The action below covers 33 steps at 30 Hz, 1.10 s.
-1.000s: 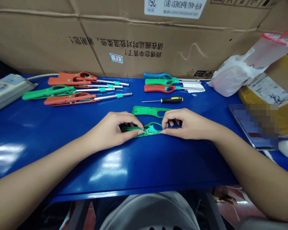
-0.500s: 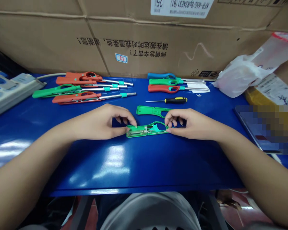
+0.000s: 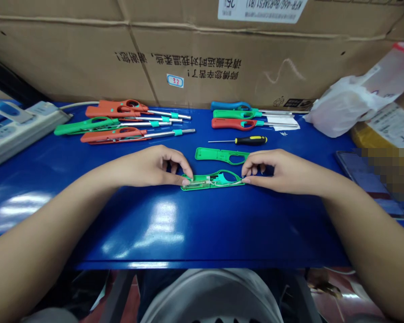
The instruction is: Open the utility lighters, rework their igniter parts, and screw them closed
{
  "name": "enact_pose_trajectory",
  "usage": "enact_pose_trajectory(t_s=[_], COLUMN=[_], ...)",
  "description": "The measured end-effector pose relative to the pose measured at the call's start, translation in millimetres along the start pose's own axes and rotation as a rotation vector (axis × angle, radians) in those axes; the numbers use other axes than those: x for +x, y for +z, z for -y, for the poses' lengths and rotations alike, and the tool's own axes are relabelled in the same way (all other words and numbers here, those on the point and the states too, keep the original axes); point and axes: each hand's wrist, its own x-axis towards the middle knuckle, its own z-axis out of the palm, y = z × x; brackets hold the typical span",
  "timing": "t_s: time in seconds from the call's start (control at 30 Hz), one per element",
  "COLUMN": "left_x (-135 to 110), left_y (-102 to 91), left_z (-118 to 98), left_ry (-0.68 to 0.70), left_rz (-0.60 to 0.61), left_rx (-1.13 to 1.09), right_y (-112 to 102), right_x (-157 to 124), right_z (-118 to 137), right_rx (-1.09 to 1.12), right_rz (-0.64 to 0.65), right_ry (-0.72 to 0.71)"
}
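A green lighter half point(image 3: 208, 187) lies open side up on the blue table, holding a clear fuel tank point(image 3: 195, 184), a turquoise trigger point(image 3: 220, 179) and a thin white wire point(image 3: 234, 183). At its left end, my left hand point(image 3: 170, 167) is closed, thumb and forefinger on the tank end and the shell's rim. My right hand point(image 3: 264, 170) pinches at the right end, where the white wire runs into the fingertips; what lies between them is partly hidden. Just behind lies the matching green cover half point(image 3: 210, 154), its right end covered by my right hand.
Several orange and green lighters point(image 3: 114, 134) lie at the back left. Blue, green and red lighters point(image 3: 234, 124) are at the back right, with a screwdriver point(image 3: 251, 141) before them. A power strip point(image 3: 27, 128), large carton point(image 3: 87, 58), plastic bag point(image 3: 336, 105) and dark flat device point(image 3: 366, 179) surround the work.
The whole view has shifted slightly, so things appear a little further right. My right fingertips have moved slightly outward along the wire; my left thumb lies further over the tank end.
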Motion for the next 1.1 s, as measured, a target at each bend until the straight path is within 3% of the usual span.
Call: enact_pose_trajectory(t_s=[0.1,0.23,0.33,0.53,0.67,0.9,1.1], left_x=[-1,-5,-6,-4,-4,-4,-5], left_y=[1.3,11.8,23.2,32.2,31.4,32.0,34.2], left_z=[-1,-14,-23,-22,-19,-21,-25], left_ry=[0.032,0.237,0.294,0.214,0.248,0.250,0.163], left_rz=[-0.033,-0.202,-0.218,-0.244,-0.273,-0.272,-0.302], left_rx=[-0.004,0.093,0.202,0.188,0.153,0.122,0.200], right_y=[-1,1,2,0,1,2,2], right_x=[0,2,2,1,1,1,1], right_z=[0,1,0,2,5,6,6], right_rx=[-0.012,-0.033,-0.031,-0.023,-0.036,-0.013,0.002], right_rz=[0.030,0.025,0.020,0.013,0.000,0.010,0.016], right_ry=[0.019,0.023,0.025,0.001,-0.019,0.086,0.117])
